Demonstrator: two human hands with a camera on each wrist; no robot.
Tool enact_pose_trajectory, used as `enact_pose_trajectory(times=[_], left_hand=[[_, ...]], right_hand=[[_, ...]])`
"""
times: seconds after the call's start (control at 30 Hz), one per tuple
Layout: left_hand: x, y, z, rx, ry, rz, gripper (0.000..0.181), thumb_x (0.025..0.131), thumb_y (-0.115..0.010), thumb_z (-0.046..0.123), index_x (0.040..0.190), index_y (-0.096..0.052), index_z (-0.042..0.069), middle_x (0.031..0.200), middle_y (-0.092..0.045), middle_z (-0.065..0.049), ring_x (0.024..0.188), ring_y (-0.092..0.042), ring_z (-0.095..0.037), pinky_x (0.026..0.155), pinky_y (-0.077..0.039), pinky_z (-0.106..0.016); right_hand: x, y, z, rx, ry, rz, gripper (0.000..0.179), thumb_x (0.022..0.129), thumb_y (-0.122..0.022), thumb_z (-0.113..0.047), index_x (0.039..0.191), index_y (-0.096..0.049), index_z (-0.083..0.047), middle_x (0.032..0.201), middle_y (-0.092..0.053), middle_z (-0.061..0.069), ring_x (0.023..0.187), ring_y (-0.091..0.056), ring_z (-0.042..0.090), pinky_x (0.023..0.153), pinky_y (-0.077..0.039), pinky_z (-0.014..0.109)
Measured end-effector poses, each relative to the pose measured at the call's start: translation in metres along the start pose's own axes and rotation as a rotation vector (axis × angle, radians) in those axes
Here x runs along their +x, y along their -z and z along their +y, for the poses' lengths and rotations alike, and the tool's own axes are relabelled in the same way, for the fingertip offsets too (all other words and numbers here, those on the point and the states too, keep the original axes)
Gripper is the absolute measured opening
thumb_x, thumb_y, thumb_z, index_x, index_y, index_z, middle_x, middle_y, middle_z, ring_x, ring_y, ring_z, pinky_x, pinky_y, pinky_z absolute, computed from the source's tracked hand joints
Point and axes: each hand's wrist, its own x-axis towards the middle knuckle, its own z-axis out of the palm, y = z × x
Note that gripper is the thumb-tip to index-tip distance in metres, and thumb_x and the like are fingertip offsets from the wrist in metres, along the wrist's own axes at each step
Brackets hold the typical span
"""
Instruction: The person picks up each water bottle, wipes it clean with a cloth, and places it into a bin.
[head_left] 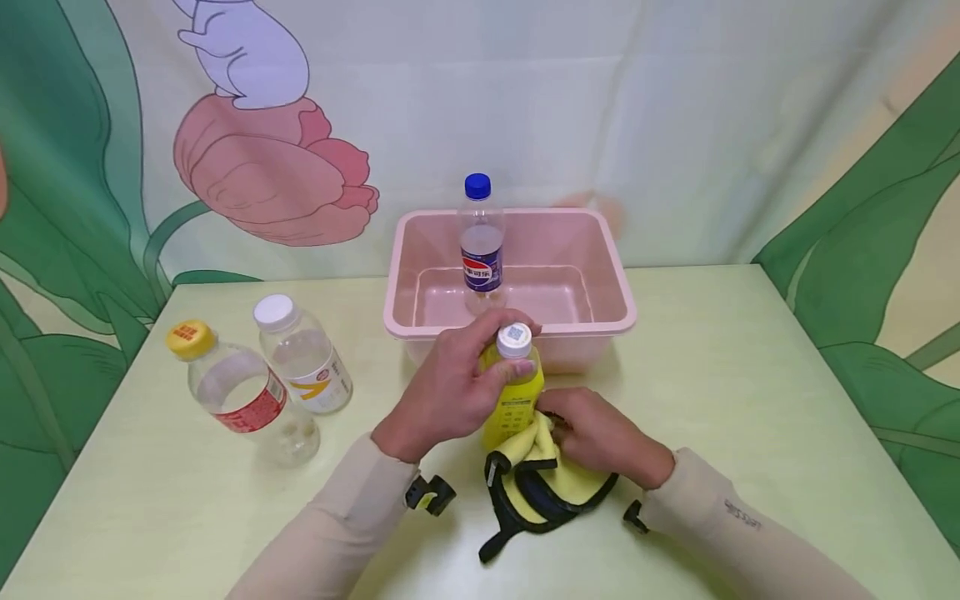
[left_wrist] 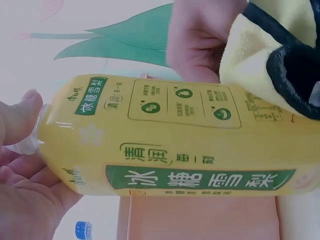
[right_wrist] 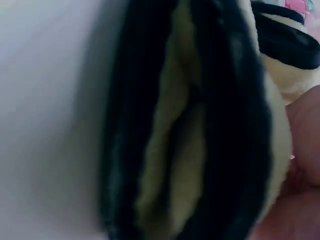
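Note:
A bottle of yellow drink (head_left: 516, 408) with a white cap stands upright in front of the pink bin. My left hand (head_left: 456, 390) grips it round the neck, the thumb just below the cap. My right hand (head_left: 600, 433) holds a yellow cloth (head_left: 536, 442) with black edging and a loop, bunched low against the bottle's side. In the left wrist view, the bottle (left_wrist: 165, 135) shows a yellow label with green panels, and the cloth (left_wrist: 252, 62) overlaps its lower part. Folds of the cloth (right_wrist: 235, 135) fill the right wrist view, hiding most of the right hand's fingers.
The pink bin (head_left: 442, 331) stands at the back of the table, with a blue-capped clear bottle (head_left: 482, 265) upright inside. At the left are a yellow-capped bottle (head_left: 251, 404) with a red label and a white-capped bottle (head_left: 307, 367). A printed curtain (head_left: 510, 100) hangs behind.

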Motion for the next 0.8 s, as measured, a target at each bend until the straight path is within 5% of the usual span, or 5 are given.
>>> enact_pose_trajectory(times=[0.2, 0.47, 0.63, 0.8], left_hand=[[0.001, 0.000, 0.000, 0.008, -0.001, -0.008, 0.028, 0.092, -0.066, 0.010, 0.119, -0.058, 0.009, 0.114, -0.071, -0.011, 0.098, -0.067, -0.018, 0.093, -0.056, -0.038], [0.002, 0.000, 0.000, 0.026, -0.005, -0.031, 0.030, 0.093, -0.066, 0.012, 0.122, -0.058, 0.011, 0.112, -0.070, -0.006, 0.095, -0.066, -0.016, 0.092, -0.056, -0.038], [0.000, 0.008, 0.006, 0.174, 0.011, -0.051, 0.036, 0.094, -0.066, 0.015, 0.129, -0.058, 0.013, 0.118, -0.066, -0.003, 0.103, -0.062, -0.017, 0.094, -0.055, -0.040], [-0.001, 0.014, 0.017, 0.356, 0.046, -0.049, 0.043, 0.095, -0.065, 0.025, 0.136, -0.057, 0.018, 0.126, -0.058, -0.005, 0.105, -0.060, -0.019, 0.086, -0.057, -0.034]], right_hand=[[0.001, 0.006, -0.003, -0.095, -0.028, -0.070, 0.033, 0.078, -0.061, 0.005, 0.097, -0.070, -0.019, 0.088, -0.069, -0.010, 0.078, -0.056, 0.007, 0.074, -0.048, 0.024], [-0.011, 0.021, -0.005, -0.055, -0.033, -0.086, 0.026, 0.080, -0.069, 0.002, 0.086, -0.064, -0.023, 0.082, -0.063, -0.012, 0.077, -0.054, 0.006, 0.074, -0.047, 0.021], [-0.015, 0.051, -0.019, 0.000, -0.007, -0.055, 0.031, 0.080, -0.068, 0.007, 0.088, -0.063, -0.023, 0.085, -0.062, -0.011, 0.078, -0.054, 0.007, 0.072, -0.050, 0.022], [-0.016, 0.084, -0.035, -0.021, 0.059, 0.058, 0.033, 0.080, -0.067, 0.011, 0.092, -0.064, -0.019, 0.085, -0.062, -0.009, 0.075, -0.053, 0.007, 0.067, -0.048, 0.021]])
